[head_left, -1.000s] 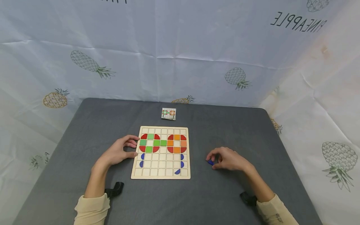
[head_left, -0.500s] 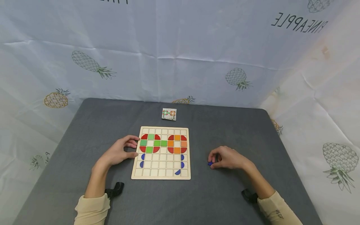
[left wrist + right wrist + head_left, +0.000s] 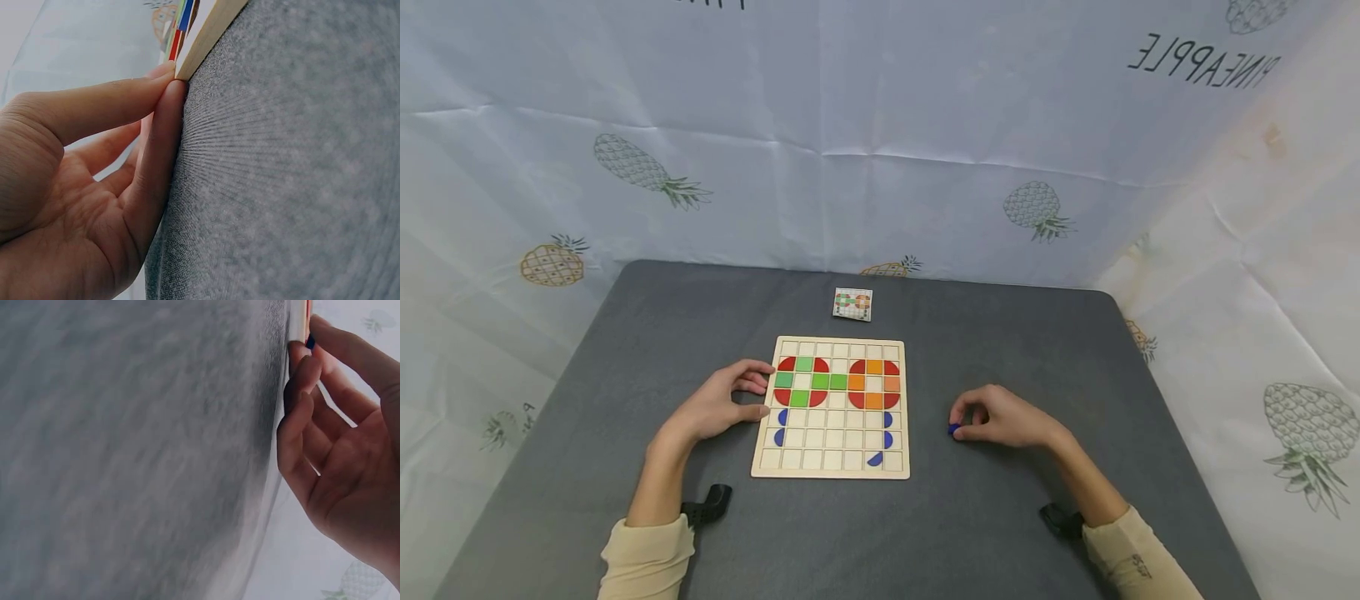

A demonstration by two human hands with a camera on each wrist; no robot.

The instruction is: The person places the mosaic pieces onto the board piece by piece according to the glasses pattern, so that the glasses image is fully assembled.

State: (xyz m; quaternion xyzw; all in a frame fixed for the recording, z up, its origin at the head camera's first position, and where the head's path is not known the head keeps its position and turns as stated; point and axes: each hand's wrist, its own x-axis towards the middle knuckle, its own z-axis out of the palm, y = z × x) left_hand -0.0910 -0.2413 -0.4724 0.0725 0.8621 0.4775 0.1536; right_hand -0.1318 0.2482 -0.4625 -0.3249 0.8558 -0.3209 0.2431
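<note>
A square wooden grid board (image 3: 832, 438) lies on the table, with red, green, orange and blue pieces on it. At its left edge, my left hand (image 3: 715, 407) touches the wood with thumb and forefinger, set apart along the edge. In the left wrist view the thumb meets the board's edge (image 3: 203, 47), and the fingers lie against the cloth. To the right of the board, my right hand (image 3: 1003, 418) pinches a small blue piece (image 3: 952, 429) between thumb and fingertips. Only a bit of that blue piece (image 3: 310, 342) shows in the right wrist view; its full shape is hidden.
A small card (image 3: 852, 305) printed with a similar coloured pattern lies behind the board. Blue half-round pieces sit at the board's lower left and lower right, one of them tilted (image 3: 876, 459). Grey cloth (image 3: 992, 350) covers the table. A pineapple-print curtain (image 3: 820, 183) hangs behind.
My right hand has gripped the blue piece, drawn its fingers together and shifted slightly left and away from me. The left hand stays at the board's edge.
</note>
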